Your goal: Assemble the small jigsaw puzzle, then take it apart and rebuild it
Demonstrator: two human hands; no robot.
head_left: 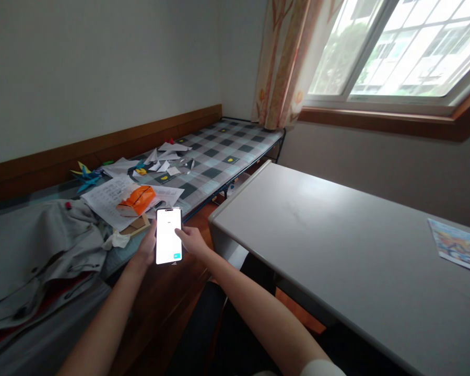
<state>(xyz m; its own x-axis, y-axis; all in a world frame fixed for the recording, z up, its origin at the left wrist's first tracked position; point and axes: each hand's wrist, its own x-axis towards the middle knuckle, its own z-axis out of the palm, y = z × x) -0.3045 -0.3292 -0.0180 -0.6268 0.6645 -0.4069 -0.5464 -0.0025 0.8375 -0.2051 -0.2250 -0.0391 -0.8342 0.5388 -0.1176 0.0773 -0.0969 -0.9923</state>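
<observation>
A smartphone (168,236) with a bright white screen is held upright in front of me. My left hand (148,245) grips its left edge from behind, fingers wrapped round it. My right hand (191,241) sits at the phone's right side, with a finger or thumb resting on the screen. Both forearms reach in from the bottom of the view, above a wooden floor.
A grey desk (337,245) fills the right, with a colourful printed sheet (456,244) near its far end. On the left a checked bed (219,151) carries scattered papers (113,201), folded paper shapes, an orange packet (139,198) and grey clothing (35,250). A curtain (284,62) hangs by the window.
</observation>
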